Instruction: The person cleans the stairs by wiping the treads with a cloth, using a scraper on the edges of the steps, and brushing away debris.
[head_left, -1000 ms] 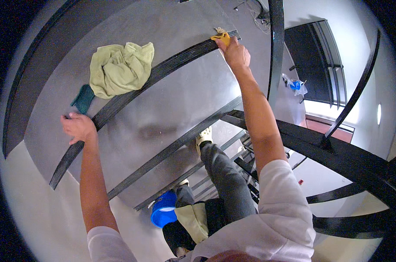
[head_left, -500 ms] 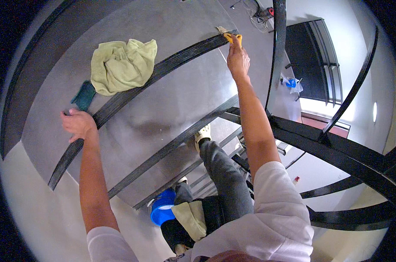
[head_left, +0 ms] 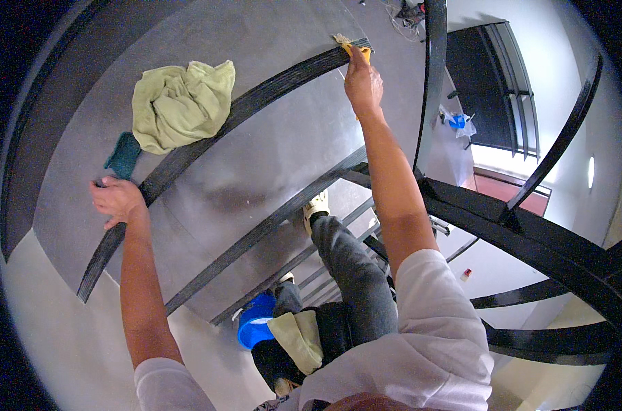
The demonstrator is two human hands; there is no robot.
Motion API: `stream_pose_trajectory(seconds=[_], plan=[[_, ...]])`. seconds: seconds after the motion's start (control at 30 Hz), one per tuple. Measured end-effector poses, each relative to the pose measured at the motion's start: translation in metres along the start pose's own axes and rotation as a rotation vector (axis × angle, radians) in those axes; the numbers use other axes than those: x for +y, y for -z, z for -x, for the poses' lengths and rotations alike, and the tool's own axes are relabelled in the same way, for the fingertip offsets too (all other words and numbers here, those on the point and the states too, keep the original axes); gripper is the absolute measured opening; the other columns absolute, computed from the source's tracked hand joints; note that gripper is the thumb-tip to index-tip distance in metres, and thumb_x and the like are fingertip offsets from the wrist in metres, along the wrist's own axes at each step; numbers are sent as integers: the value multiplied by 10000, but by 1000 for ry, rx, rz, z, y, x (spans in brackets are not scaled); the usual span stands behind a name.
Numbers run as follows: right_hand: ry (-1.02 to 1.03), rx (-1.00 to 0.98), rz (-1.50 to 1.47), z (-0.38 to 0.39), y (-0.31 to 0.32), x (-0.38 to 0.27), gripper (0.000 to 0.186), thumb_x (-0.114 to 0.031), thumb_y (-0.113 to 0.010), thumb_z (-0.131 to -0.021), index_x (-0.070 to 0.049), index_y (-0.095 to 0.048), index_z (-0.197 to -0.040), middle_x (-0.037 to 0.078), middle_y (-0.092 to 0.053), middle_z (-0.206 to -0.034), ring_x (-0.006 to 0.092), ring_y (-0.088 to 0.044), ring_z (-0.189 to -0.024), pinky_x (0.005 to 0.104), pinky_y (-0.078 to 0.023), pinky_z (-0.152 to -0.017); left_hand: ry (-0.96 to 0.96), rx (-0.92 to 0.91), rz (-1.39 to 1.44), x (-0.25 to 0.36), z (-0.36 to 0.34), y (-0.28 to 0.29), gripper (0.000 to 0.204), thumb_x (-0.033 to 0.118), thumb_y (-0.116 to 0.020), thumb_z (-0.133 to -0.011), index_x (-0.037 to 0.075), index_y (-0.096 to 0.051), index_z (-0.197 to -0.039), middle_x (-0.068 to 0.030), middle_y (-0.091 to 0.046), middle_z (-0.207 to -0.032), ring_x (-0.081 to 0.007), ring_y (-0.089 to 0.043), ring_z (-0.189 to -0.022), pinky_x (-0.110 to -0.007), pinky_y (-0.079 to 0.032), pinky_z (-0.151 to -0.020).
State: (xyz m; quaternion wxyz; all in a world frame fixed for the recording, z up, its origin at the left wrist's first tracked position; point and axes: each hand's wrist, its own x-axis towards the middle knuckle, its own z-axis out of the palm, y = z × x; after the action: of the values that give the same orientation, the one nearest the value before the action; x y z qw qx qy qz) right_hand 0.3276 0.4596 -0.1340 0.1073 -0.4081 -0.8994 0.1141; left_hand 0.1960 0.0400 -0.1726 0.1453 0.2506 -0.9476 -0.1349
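Observation:
On the stair step (head_left: 283, 130) a dark ribbed strip (head_left: 270, 87) curves along the front edge. My right hand (head_left: 364, 83) is closed on a yellow tool with a pale, frayed tuft (head_left: 344, 42), held at the strip's far right end. Its exact kind is hard to make out. My left hand (head_left: 121, 201) rests with fingers apart at the strip's left part, gripping nothing. Just beyond its fingers lies a dark green scrubbing pad (head_left: 123, 156). A crumpled light green cloth (head_left: 183, 108) lies farther right on the same step, beside the strip.
Lower steps descend toward me, where my shoe (head_left: 316, 205) stands. A blue bucket (head_left: 255, 334) is below, and another pale cloth (head_left: 299, 340) hangs at my waist. Black metal railing (head_left: 516, 229) curves along the right. A power tool with a cord (head_left: 410, 15) lies far right.
My right hand and the yellow tool sit slightly farther left and up in the picture. The whole view has shifted a little; the left hand stays by the green pad.

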Motion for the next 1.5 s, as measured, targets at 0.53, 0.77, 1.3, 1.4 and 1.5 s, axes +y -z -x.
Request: stream_pose_trajectory(seconds=[0.53,0.77,1.3,1.4,1.5], plan=[[-56,-51,53,0,4,-17,285,-214,-344,-859,-243,-468,-1114,192,-588,-881,356,-575,-832,450,-458,-693,-33,30,11,1,0,5,411,313,-389,-856,138,-355,-1226,-80,-395,-1232,-260,-299,-1194,-698,-137,-860],[19,-96,226,-11,7,-2,296,-221,-356,-859,-280,-460,-1129,174,-597,-836,354,-583,-802,454,-464,-668,-1,-12,-7,-2,0,3,411,310,-384,-858,138,-351,-1229,-70,-378,-1258,-261,-287,-1203,-697,-133,-867],[-93,-39,83,1,-2,-8,302,-256,-371,-856,-269,-456,-1146,184,-596,-870,355,-576,-824,448,-465,-686,-14,-7,24,2,-1,3,412,310,-371,-862,143,-344,-1238,-38,-375,-1267,-251,-278,-1213,-685,-119,-882],[-110,-37,82,0,-3,-7,305,-248,-371,-855,-265,-456,-1147,184,-596,-868,357,-577,-822,447,-465,-686,-22,-8,-1,2,0,4,414,309,-372,-862,145,-342,-1241,-43,-375,-1268,-251,-276,-1215,-685,-118,-882],[-112,-42,82,0,-2,-8,307,-248,-367,-856,-267,-454,-1149,184,-596,-868,357,-578,-820,446,-466,-685,-17,1,2,4,1,3,410,308,-369,-863,146,-345,-1239,-47,-375,-1268,-259,-275,-1216,-683,-122,-882]])
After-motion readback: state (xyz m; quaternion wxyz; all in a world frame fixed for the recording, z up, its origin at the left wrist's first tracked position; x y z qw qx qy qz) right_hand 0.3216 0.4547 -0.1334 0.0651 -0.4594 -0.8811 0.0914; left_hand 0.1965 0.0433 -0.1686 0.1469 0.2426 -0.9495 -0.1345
